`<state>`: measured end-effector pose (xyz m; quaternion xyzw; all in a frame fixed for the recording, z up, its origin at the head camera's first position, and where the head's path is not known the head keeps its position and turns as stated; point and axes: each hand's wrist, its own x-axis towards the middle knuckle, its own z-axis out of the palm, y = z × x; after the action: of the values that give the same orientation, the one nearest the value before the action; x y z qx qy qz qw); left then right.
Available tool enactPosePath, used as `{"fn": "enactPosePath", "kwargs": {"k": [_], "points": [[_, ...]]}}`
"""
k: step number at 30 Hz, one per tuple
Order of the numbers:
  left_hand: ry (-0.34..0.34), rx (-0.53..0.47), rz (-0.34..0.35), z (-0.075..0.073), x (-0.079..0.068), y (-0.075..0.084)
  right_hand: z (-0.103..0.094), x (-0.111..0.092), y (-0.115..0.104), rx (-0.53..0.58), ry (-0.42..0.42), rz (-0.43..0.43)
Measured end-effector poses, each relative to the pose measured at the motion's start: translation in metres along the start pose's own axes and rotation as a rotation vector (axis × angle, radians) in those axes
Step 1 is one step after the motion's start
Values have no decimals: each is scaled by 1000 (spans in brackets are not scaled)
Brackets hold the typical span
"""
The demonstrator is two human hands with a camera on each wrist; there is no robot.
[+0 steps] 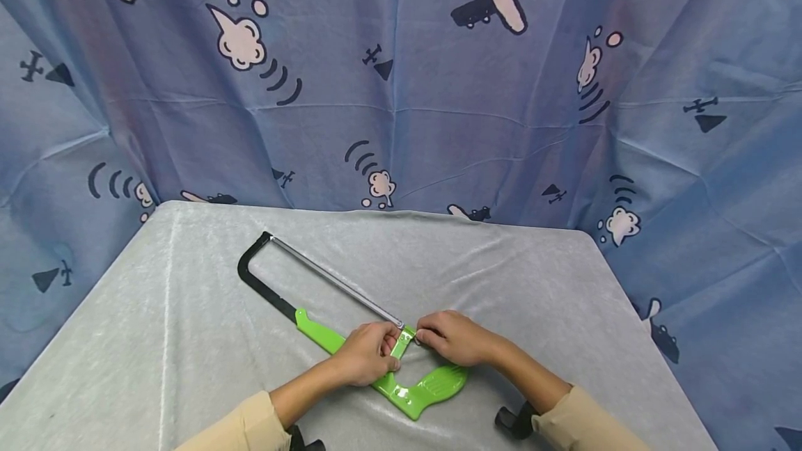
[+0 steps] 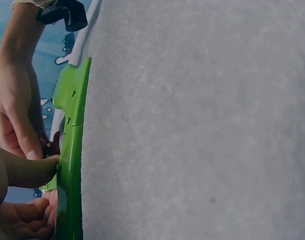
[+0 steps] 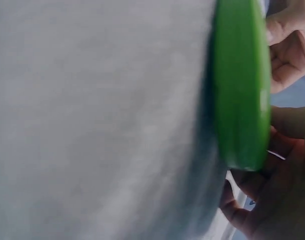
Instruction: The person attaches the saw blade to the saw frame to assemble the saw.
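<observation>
A hacksaw with a bright green plastic handle, black metal frame and thin steel blade [image 1: 326, 294] lies flat on a worktop draped in pale grey velvety cloth [image 1: 532, 284], its handle end nearest the person and its black bow angled away toward the left. The left hand [image 1: 366, 352] curls over the green upright where the blade meets the handle, fingers [image 2: 27, 170] clamped on the plastic; the right hand [image 1: 454, 336] pinches the blade's near end beside it, though what exactly sits between those fingertips is too small to tell. The saw looks light and stiff, its glossy handle likely slick, its blade thin, springy and toothed, so the sturdy green grip or black frame seems the safer hold. No containers appear. A blue curtain printed with aeroplanes [image 1: 401, 89] hangs behind.
</observation>
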<state>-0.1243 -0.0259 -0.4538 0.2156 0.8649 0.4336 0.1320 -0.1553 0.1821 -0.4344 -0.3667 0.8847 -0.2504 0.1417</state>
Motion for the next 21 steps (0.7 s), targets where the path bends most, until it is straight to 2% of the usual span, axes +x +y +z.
{"fn": "enactPosePath", "kwargs": {"k": [8, 21], "points": [[2, 5, 9, 0, 0, 0, -1, 0, 2, 51, -31, 27], [4, -2, 1, 1, 0, 0, -4, 0, 2, 97, -62, 17]]}}
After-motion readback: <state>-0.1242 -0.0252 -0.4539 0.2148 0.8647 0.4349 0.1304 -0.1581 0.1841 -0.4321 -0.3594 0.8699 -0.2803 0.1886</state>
